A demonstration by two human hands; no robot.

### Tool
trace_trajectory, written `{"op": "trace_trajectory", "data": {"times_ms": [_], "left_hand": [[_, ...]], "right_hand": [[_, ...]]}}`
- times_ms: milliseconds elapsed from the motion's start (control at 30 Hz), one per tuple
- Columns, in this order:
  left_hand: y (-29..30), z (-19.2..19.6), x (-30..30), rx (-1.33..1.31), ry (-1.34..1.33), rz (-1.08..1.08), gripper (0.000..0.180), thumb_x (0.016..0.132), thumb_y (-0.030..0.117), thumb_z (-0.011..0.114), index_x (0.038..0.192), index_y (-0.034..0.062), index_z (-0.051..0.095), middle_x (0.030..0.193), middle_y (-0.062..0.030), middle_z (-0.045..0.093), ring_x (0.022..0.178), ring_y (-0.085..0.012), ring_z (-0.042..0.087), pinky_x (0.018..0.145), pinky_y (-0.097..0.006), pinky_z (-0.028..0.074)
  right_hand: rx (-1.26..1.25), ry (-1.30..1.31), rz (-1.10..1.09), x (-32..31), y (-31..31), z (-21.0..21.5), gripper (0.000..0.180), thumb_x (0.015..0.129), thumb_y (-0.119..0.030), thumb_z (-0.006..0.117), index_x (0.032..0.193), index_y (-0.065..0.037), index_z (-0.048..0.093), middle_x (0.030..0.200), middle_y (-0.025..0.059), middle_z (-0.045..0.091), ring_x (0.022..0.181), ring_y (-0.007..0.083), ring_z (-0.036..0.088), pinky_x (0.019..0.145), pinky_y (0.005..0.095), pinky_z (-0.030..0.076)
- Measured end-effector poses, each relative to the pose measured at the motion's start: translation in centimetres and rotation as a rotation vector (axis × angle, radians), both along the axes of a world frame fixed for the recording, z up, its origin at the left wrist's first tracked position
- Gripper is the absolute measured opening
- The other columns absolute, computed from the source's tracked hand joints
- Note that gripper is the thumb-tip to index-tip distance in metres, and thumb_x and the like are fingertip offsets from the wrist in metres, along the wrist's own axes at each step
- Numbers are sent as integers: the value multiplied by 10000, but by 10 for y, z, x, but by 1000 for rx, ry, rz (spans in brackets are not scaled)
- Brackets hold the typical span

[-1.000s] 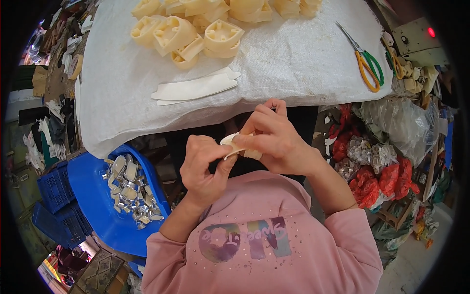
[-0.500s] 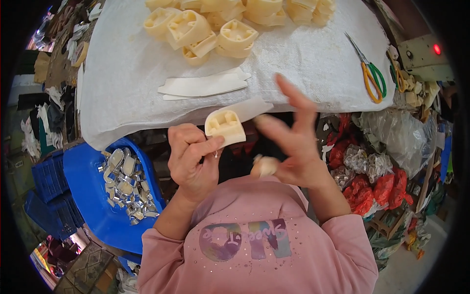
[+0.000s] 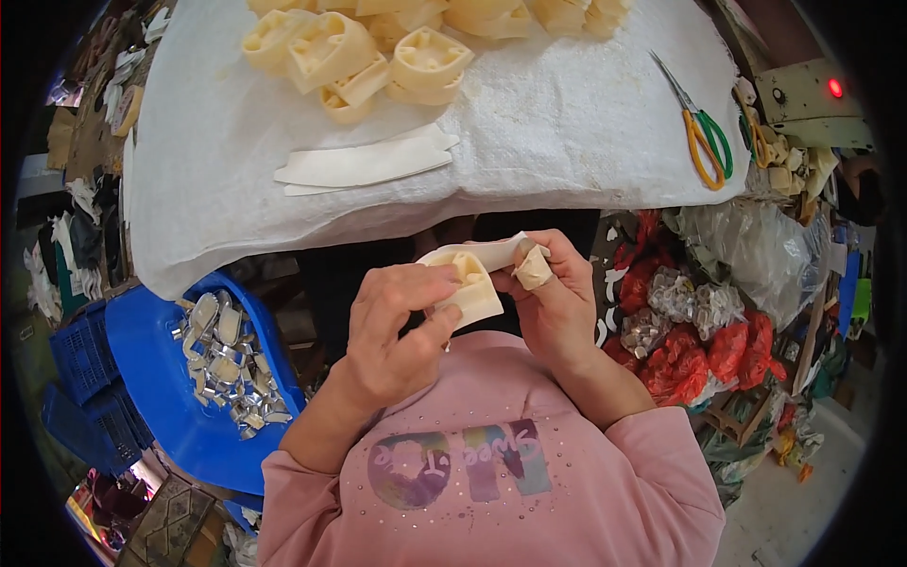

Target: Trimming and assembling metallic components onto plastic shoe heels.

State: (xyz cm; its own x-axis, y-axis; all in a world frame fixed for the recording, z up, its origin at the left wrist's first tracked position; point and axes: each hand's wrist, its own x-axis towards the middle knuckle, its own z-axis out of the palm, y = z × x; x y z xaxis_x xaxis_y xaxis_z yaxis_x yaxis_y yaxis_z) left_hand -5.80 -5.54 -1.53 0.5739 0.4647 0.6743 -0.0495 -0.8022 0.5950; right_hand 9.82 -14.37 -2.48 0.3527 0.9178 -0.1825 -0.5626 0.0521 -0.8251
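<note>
My left hand (image 3: pixel 392 326) holds a small cream moulded block (image 3: pixel 475 302), rounded on one side and hollow on top, between thumb and fingers. A thin white strip (image 3: pixel 489 253) runs along its curved side and reaches over to my right hand (image 3: pixel 559 307). The right fingers pinch the strip's far end. A cream wrapping (image 3: pixel 533 268) covers the right thumb tip. Both hands are in front of my chest, just below the table edge. On the white-covered table (image 3: pixel 557 132) lie several loose white strips (image 3: pixel 368 163), with a pile of similar cream blocks (image 3: pixel 430 66) behind them.
Scissors (image 3: pixel 697 128) with green and orange handles lie at the table's right. A blue tub (image 3: pixel 142 378) of shiny silver-and-cream pieces (image 3: pixel 231 354) stands at lower left. Red and clear plastic bags (image 3: pixel 675 364) crowd the right side. A box with a red light (image 3: pixel 817 99) stands far right.
My right hand has come from spread fingers to pinching the strip's end. The left hand has shifted its hold, fingers now over the block. The view has shifted slightly.
</note>
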Motion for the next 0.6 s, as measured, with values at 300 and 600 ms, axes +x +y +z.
{"op": "trace_trajectory", "data": {"times_ms": [300,600], "left_hand": [[-7,8,13,56,172,91,248,614,-43,661,840,-8,566,873,-135,551,630,-223,514,512,-316,368],[-7,11,15,88,265,76,239,615,-46,655,821,-4,543,828,-118,528,629,-215,490,509,-322,348]], "right_hand": [[-82,-139,199,12,-8,13,290,965,-125,448,1169,31,583,1138,122,636,982,134,600,860,265,464],[-132,-377,184,9,-2,16,282,956,-149,470,1138,14,610,996,94,678,877,110,616,770,241,476]]}}
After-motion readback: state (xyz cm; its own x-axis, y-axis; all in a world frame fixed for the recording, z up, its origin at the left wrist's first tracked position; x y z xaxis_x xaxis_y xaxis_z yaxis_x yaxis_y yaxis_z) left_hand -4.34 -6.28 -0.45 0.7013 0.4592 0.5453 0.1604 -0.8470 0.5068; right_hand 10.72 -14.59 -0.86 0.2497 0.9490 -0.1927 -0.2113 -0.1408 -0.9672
